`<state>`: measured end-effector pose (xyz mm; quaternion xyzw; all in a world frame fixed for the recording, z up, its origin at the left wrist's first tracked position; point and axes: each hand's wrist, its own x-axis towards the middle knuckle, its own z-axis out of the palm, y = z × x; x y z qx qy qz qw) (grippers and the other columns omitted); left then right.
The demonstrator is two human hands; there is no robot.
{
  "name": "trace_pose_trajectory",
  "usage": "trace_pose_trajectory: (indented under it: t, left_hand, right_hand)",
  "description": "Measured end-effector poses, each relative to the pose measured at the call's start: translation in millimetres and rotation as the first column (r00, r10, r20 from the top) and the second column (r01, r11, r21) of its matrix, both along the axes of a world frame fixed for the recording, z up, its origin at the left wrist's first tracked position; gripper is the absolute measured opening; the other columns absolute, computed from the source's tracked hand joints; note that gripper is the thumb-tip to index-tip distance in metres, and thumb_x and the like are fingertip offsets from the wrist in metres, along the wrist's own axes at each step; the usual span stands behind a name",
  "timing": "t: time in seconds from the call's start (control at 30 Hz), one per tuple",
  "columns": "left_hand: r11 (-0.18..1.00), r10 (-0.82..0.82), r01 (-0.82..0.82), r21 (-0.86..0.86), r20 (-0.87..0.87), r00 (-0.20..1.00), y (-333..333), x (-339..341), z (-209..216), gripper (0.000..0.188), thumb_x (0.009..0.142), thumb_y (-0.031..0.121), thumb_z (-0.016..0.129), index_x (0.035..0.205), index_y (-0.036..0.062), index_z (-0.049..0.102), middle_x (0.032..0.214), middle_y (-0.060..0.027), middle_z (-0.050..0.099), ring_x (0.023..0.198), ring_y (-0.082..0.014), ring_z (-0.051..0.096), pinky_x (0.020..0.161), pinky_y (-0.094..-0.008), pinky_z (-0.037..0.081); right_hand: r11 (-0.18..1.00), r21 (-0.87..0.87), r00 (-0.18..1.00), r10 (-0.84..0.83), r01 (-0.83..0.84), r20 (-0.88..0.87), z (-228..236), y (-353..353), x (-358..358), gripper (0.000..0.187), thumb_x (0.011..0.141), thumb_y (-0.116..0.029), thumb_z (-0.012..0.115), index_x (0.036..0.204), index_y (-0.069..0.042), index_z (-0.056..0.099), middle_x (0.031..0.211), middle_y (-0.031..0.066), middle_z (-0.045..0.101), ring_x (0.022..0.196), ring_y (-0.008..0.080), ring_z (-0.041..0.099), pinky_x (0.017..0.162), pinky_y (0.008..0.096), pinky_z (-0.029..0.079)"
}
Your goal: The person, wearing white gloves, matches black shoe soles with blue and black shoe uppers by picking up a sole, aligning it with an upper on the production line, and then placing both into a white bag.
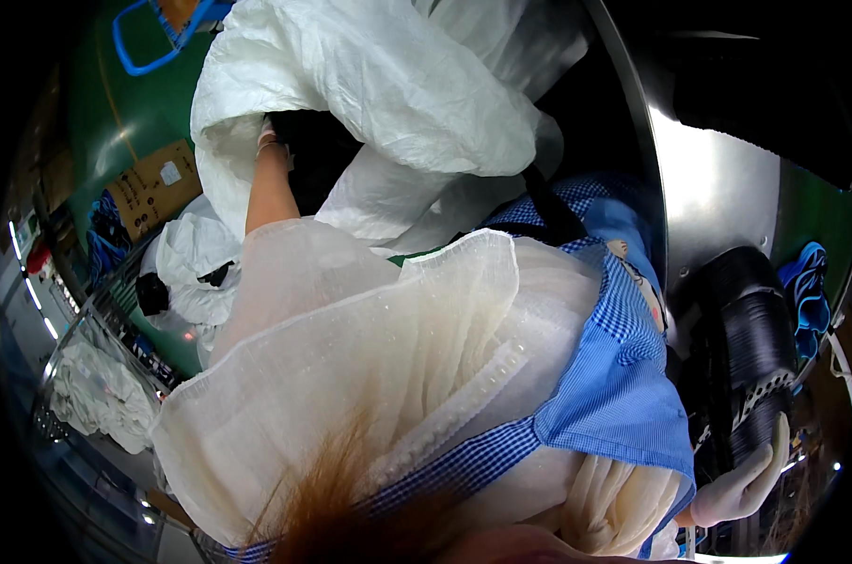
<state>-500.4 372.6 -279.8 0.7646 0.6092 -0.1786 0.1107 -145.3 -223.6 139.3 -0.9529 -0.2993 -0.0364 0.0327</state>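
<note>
Inside a crumpled white plastic-like sack (pixel 417 103), the left hand (pixel 267 134) perhaps props it open, grip hidden; the white-gloved right hand (pixel 741 489) spreads loosely.

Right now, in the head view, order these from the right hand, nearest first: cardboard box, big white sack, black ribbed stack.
1. Black ribbed stack: just above the right hand.
2. Big white sack: upper middle.
3. Cardboard box: far left, beyond the sack.
</note>
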Motion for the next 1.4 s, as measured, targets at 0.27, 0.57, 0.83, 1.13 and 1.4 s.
trace_pose_trajectory:
  t: [0.27, 0.57, 0.83, 1.13, 1.4]
  left_hand:
    - [1.0, 0.014, -0.015, 0.023, 0.014, 1.0, 12, -3, -1, 0.041, 0.089, 0.027, 0.052, 0.124, 0.006, 0.056, 0.126, -0.0176, 0.056, 0.113, -0.0313, 0.055, 0.093, -0.0379, 0.045]
    - [0.999, 0.022, -0.024, 0.03, 0.045, 0.999, 19, 2, -2, 0.04, 0.089, 0.026, 0.053, 0.123, 0.006, 0.056, 0.126, -0.0172, 0.057, 0.112, -0.0308, 0.055, 0.092, -0.0379, 0.046]
    - [0.999, 0.02, -0.023, 0.04, 0.056, 0.998, 28, 14, -9, 0.039, 0.089, 0.024, 0.054, 0.123, 0.0059, 0.056, 0.125, -0.0169, 0.057, 0.111, -0.0304, 0.056, 0.091, -0.038, 0.047]
    - [0.999, 0.024, -0.027, 0.044, 0.063, 0.998, 32, 24, -19, 0.038, 0.089, 0.022, 0.055, 0.123, 0.0059, 0.056, 0.124, -0.0165, 0.057, 0.11, -0.0299, 0.056, 0.09, -0.0381, 0.047]
    - [0.997, 0.036, -0.041, 0.062, 0.084, 0.996, 36, 32, -25, 0.037, 0.088, 0.021, 0.055, 0.123, 0.0059, 0.055, 0.123, -0.0162, 0.057, 0.109, -0.0295, 0.057, 0.089, -0.0382, 0.048]
  right_hand:
    - [0.988, 0.088, 0.992, -0.124, 0.126, -0.037, -8, 6, -1, 0.031, 0.101, -0.008, 0.039, 0.118, 0.005, 0.061, 0.116, 0.013, 0.064, 0.111, 0.0225, 0.058, 0.101, 0.0344, 0.044]
    - [0.999, 0.023, 0.998, -0.038, 0.04, -0.047, -14, 26, -2, 0.03, 0.099, -0.007, 0.041, 0.114, 0.005, 0.063, 0.115, 0.0129, 0.064, 0.109, 0.0235, 0.059, 0.099, 0.0352, 0.044]
    - [0.996, 0.06, 0.995, -0.053, 0.059, -0.086, -18, 30, -3, 0.029, 0.099, -0.005, 0.042, 0.115, 0.006, 0.062, 0.114, 0.0135, 0.064, 0.108, 0.0225, 0.059, 0.097, 0.0343, 0.047]
    - [1.0, -0.003, 0.99, -0.028, 0.028, -0.136, -24, 40, 4, 0.028, 0.097, -0.001, 0.042, 0.114, 0.01, 0.061, 0.114, 0.0164, 0.063, 0.107, 0.0249, 0.059, 0.096, 0.0338, 0.045]
    - [0.999, -0.037, 0.993, 0.009, -0.013, -0.114, -29, 50, 8, 0.025, 0.093, 0.003, 0.044, 0.108, 0.015, 0.06, 0.108, 0.0215, 0.063, 0.1, 0.0314, 0.061, 0.09, 0.038, 0.048]
